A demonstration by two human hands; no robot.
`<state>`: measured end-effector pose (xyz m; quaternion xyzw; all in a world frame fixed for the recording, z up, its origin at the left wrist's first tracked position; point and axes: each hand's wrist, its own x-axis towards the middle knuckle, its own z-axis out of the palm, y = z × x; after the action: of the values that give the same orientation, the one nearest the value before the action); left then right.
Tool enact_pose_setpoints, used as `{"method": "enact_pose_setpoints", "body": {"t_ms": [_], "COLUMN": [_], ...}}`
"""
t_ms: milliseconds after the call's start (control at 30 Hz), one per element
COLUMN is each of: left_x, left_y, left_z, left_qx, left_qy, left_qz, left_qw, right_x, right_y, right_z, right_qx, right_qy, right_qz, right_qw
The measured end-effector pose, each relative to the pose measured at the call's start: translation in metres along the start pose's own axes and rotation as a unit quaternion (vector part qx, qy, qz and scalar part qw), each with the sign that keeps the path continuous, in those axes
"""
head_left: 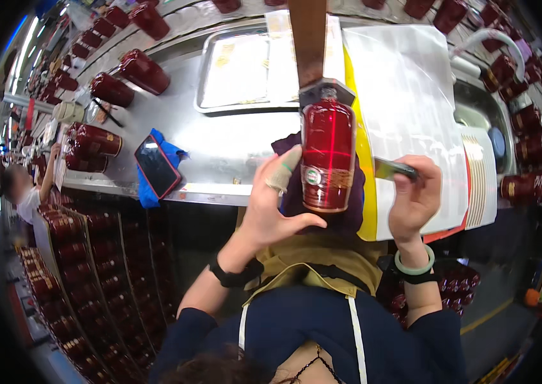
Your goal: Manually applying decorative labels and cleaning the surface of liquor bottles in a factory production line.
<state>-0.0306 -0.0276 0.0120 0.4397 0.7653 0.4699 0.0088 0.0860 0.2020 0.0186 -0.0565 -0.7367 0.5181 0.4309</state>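
Note:
A dark red glass bottle (327,163) lies in front of me with its neck pointing away, set against a metal holder (306,95). Red light lines cross on its side, and a round emblem and a gold band show near its base. My left hand (271,198) is open at the bottle's left side, thumb stretched out and one finger wrapped in pale tape; whether it touches the glass I cannot tell. Right of the bottle, my right hand (416,198) is closed on a small flat scraper-like tool (394,169) with a dark edge. Purple cloth (293,185) shows under the bottle.
White sheets (405,83) with a yellow edge strip (367,211) lie at right, before a sink (482,105). A metal tray (232,70) stands behind. A phone (157,166) rests on blue cloth at left. More red bottles (144,72) line the counter; several fill racks (98,269) below.

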Motion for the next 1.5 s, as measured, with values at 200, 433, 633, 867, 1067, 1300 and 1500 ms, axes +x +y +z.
{"method": "enact_pose_setpoints", "body": {"t_ms": [200, 433, 633, 867, 1067, 1300, 1500], "left_x": [0.081, 0.137, 0.128, 0.120, 0.135, 0.131, 0.107], "left_y": [-0.111, -0.229, -0.178, -0.200, -0.188, -0.132, -0.021], "left_z": [-0.059, -0.079, -0.077, -0.080, -0.092, -0.084, -0.043], "left_qx": [0.189, 0.437, 0.321, 0.256, 0.021, -0.117, -0.018], "left_qy": [0.051, 0.100, -0.088, 0.006, 0.040, 0.070, 0.090], "left_qz": [-0.145, 0.026, -0.079, -0.074, -0.220, -0.183, 0.039], "left_qw": [0.970, 0.893, 0.940, 0.964, 0.974, 0.974, 0.995], "right_x": [-0.005, -0.007, 0.000, -0.002, -0.007, -0.004, 0.003], "right_y": [-0.007, -0.020, -0.013, -0.016, -0.013, -0.036, -0.034], "right_z": [0.007, 0.019, 0.014, 0.022, 0.012, 0.019, 0.011], "right_qx": [0.014, 0.013, -0.033, 0.008, 0.009, -0.208, -0.172], "right_qy": [0.030, 0.025, 0.008, -0.016, -0.025, -0.238, -0.121], "right_qz": [0.079, 0.161, 0.172, 0.200, 0.148, -0.044, 0.024], "right_qw": [0.996, 0.987, 0.985, 0.980, 0.989, 0.948, 0.977]}}
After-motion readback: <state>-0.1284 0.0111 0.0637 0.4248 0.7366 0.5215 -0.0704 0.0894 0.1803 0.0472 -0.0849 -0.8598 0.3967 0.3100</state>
